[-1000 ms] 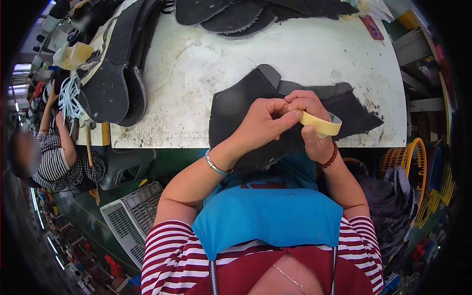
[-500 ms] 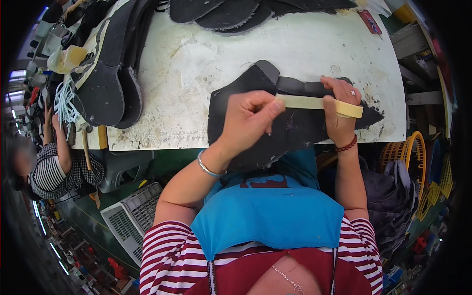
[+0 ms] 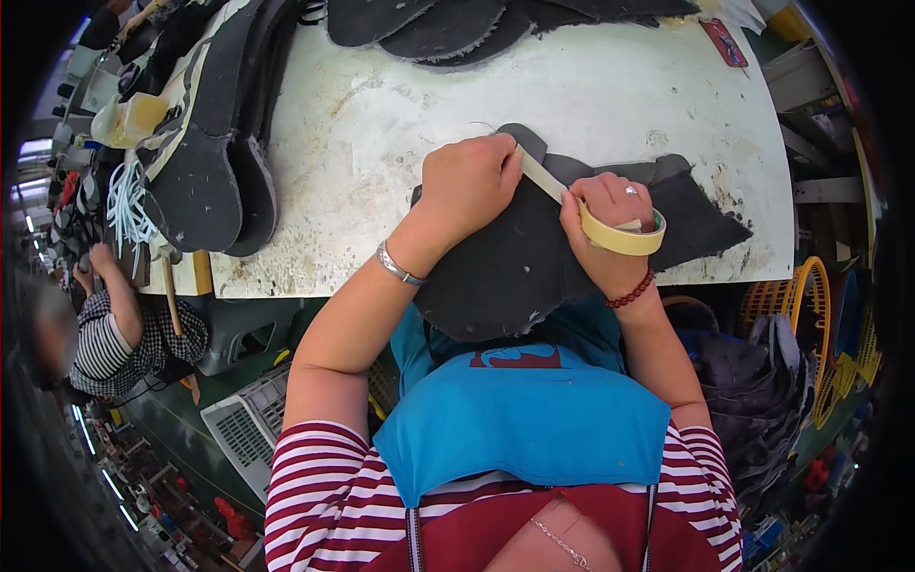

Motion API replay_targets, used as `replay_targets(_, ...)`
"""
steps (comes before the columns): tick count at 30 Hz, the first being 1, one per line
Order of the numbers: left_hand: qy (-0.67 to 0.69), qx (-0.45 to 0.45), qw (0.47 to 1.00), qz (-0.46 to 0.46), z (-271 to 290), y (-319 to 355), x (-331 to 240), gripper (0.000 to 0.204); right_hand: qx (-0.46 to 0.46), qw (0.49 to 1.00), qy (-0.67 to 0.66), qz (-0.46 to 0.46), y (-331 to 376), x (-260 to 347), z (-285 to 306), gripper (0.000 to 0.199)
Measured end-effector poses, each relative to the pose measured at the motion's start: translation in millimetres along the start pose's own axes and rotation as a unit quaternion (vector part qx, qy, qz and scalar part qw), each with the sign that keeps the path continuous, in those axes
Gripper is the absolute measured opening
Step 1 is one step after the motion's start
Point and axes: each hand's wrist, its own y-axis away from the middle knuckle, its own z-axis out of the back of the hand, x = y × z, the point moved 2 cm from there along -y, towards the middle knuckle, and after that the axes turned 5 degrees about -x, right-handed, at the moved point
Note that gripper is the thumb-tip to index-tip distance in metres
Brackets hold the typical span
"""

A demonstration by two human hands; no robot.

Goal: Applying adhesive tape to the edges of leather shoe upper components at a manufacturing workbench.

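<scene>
A roll of pale yellow tape (image 3: 621, 240) sits in my right hand (image 3: 606, 270), whose fingers are curled round it. From the roll a strip of tape (image 3: 541, 178) runs taut up and left to my left hand (image 3: 465, 186), which pinches its end. Both hands are over a black fabric piece (image 3: 496, 276) with frayed edges, lying at the table's near edge and hanging partly over it. The strip slants across this piece's upper part, near a rounded tab. Whether the strip touches the fabric along its whole length I cannot tell.
Long black fabric pieces (image 3: 195, 195) are stacked at the table's left, and more black pieces (image 3: 438, 33) lie along the far side. A red packet (image 3: 724, 43) is at the far right. Baskets stand below the table. Another person works at the far left.
The strip has gone from nearly level to slanting. My left hand has moved up, and my right hand has moved left and down with the roll.
</scene>
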Motion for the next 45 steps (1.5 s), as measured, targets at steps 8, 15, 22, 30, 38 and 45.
replay_targets(8,-0.123,-0.036,0.991,-0.026,-7.3,-7.8,-0.7,0.02,0.012,0.997,0.059,0.04,-2.7,2.1,-7.4,0.017)
replay_targets(15,-0.226,-0.124,0.964,-0.06,-0.2,-1.8,0.7,0.026,0.01,0.998,0.041,0.049,-6.8,3.4,-15.1,0.019)
replay_targets(22,-0.112,-0.07,0.973,-0.189,13.5,13.6,-14.7,0.014,0.018,0.998,0.027,0.052,-4.1,-1.9,-18.5,0.02)
replay_targets(30,0.01,-0.059,0.97,-0.236,-9.7,63.2,-17.4,0.055,0.029,0.999,-0.009,0.043,-0.8,-0.9,-5.4,0.029)
replay_targets(38,-0.056,-0.034,0.973,-0.219,-10.1,68.8,-22.1,0.056,0.056,0.93,-0.336,-0.141,-10.4,-18.4,-2.4,0.04)
replay_targets(45,-0.1,-0.038,0.972,-0.21,-15.9,71.4,-25.1,0.06,0.079,0.985,0.0,0.155,-14.5,-59.1,36.6,0.015)
